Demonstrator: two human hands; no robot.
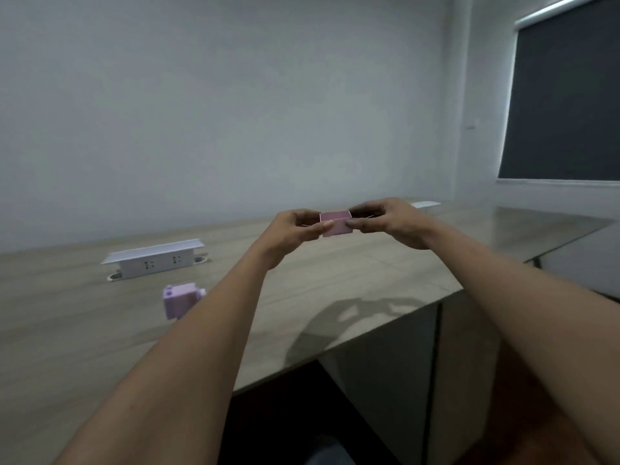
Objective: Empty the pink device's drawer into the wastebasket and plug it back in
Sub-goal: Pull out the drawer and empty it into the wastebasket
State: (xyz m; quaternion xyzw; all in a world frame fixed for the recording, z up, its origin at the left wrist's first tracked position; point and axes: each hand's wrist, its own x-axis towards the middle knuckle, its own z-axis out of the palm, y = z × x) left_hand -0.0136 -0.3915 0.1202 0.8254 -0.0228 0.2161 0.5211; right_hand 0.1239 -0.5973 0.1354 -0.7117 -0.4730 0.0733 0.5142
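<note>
At the far left of the wooden table point(84, 330), a white pop-up socket box point(152, 261) stands raised with its outlets facing the person, presumably where the device gets plugged back in. Just in front of it, closer to the table's near edge, the pink device point(177, 302) rests on the surface, unplugged and partly hidden behind the left forearm; parking it there likely frees both hands for the drawer. Toward the middle, the left hand point(295, 229) pinches the left side of the small pink drawer point(336, 224), thumb in front, fingers behind. The right hand point(382, 221) pinches the opposite side the same way, so the drawer is held level in the air above the table, open side up, probably to keep any contents from spilling. Whether anything lies inside it I cannot tell. No wastebasket shows in view. To the far right, a dark window blind point(567, 102) covers the wall.
</note>
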